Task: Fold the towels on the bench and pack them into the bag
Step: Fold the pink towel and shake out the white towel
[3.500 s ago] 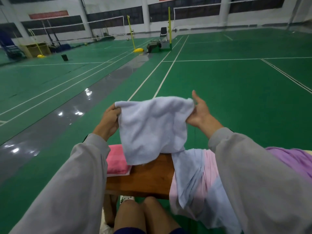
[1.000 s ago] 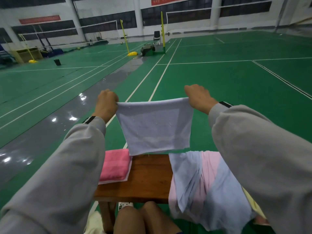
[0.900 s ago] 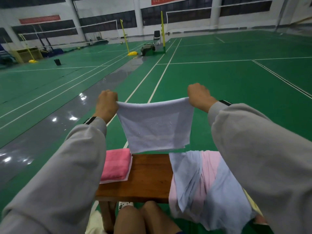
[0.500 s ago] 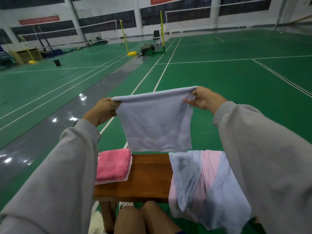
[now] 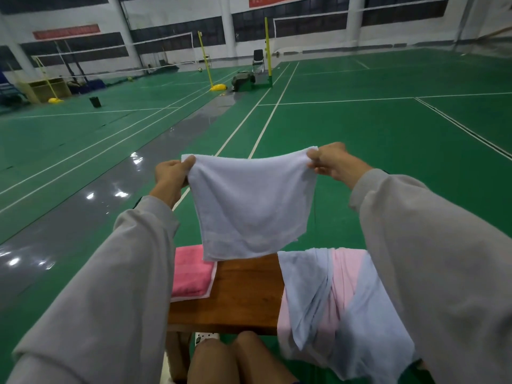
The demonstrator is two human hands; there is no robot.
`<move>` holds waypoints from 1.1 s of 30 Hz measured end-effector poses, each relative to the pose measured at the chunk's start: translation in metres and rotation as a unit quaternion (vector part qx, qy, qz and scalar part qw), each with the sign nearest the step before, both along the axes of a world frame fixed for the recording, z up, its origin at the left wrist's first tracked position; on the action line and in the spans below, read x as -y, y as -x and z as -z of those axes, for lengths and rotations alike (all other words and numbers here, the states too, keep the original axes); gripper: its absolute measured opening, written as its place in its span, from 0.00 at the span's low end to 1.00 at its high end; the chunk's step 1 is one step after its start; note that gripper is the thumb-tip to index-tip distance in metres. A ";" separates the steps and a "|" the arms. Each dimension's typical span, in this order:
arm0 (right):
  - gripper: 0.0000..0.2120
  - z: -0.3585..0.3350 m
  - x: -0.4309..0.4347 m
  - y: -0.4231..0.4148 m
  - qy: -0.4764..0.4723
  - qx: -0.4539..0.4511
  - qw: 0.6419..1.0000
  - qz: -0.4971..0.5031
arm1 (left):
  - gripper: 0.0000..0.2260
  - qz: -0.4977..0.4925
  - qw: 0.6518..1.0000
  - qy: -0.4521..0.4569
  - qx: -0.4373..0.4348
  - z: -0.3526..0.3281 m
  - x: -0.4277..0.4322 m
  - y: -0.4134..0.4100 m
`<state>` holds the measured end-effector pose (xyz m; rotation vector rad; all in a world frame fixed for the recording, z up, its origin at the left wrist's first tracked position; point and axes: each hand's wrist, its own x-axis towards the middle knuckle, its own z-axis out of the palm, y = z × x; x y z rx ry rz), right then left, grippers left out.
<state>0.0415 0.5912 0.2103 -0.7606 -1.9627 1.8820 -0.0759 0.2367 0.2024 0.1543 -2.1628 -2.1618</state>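
In the middle of the frame, we are holding the white towel (image 5: 252, 206) up in the air in front of us. Our left hand (image 5: 170, 173) is pinching its upper left corner between thumb and fingers. Our right hand (image 5: 332, 162) is clamping the upper right corner the same way.

A few seconds ago the cloth was trailing a long tail down onto the bench (image 5: 243, 295). Now it is hanging as a short, nearly square panel. Half a second ago its top edge was stretched straight and raised toward the right. Now both hands are sitting lower and that edge is sagging a little between them.

The lower hem is crossing the far edge of the bench and the top of the folded pink towel (image 5: 191, 270) at lower left. We cannot tell whether it is touching either one.

We are judging that the first fold is made and the tension is being eased, probably ahead of another fold or of laying the towel down. The heap of blue and pink cloths (image 5: 332, 286) at lower right is lying unfolded and spilling over the near edge, so much of the task is waiting. No bag is showing in this view.
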 end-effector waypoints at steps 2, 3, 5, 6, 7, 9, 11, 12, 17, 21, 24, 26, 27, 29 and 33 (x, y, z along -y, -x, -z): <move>0.09 0.000 -0.003 -0.002 -0.065 -0.009 0.998 -0.012 | 0.10 0.020 0.999 0.024 -0.024 0.002 0.008 0.002; 0.09 0.000 -0.005 -0.002 -0.092 -0.014 0.995 -0.023 | 0.09 0.031 0.997 0.051 -0.040 0.003 0.011 0.002; 0.11 -0.001 -0.006 -0.002 -0.147 -0.009 0.989 -0.035 | 0.06 0.062 0.990 0.104 -0.074 0.001 0.016 -0.001; 0.12 -0.002 -0.007 0.000 -0.197 -0.002 0.980 -0.036 | 0.07 0.078 0.985 0.129 -0.088 0.000 0.018 -0.002; 0.13 -0.004 -0.008 0.000 -0.275 0.010 0.961 -0.039 | 0.09 0.095 0.978 0.155 -0.104 -0.001 0.020 -0.002; 0.14 -0.011 -0.008 -0.001 -0.442 0.048 0.893 -0.067 | 0.11 0.118 0.947 0.260 -0.149 -0.003 0.023 -0.002; 0.15 -0.016 -0.004 -0.003 -0.542 0.076 0.833 -0.081 | 0.08 0.122 0.879 0.414 -0.205 -0.006 0.023 -0.002; 0.15 -0.017 -0.001 -0.004 -0.575 0.085 0.810 -0.081 | 0.07 0.116 0.844 0.472 -0.228 -0.008 0.022 -0.002; 0.10 -0.020 0.025 -0.008 -0.687 0.137 0.712 -0.051 | 0.11 0.077 0.751 0.596 -0.274 -0.011 0.007 -0.006; 0.08 -0.021 0.029 -0.011 -0.686 0.147 0.712 -0.037 | 0.10 0.041 0.742 0.617 -0.258 -0.011 0.000 -0.009; 0.08 -0.022 0.027 -0.013 -0.676 0.152 0.720 -0.029 | 0.09 0.032 0.750 0.614 -0.243 -0.012 0.001 -0.005; 0.08 -0.022 0.025 -0.012 -0.664 0.158 0.730 -0.027 | 0.08 0.039 0.758 0.608 -0.232 -0.012 0.003 -0.001; 0.07 -0.021 0.024 -0.012 -0.654 0.164 0.738 -0.027 | 0.07 0.046 0.764 0.602 -0.227 -0.012 0.004 0.001; 0.06 -0.019 0.020 -0.011 -0.628 0.171 0.759 -0.026 | 0.06 0.058 0.786 0.578 -0.213 -0.013 0.005 0.002; 0.13 -0.016 0.007 -0.007 -0.550 0.189 0.813 -0.045 | 0.03 0.066 0.831 0.517 -0.192 -0.010 0.011 0.006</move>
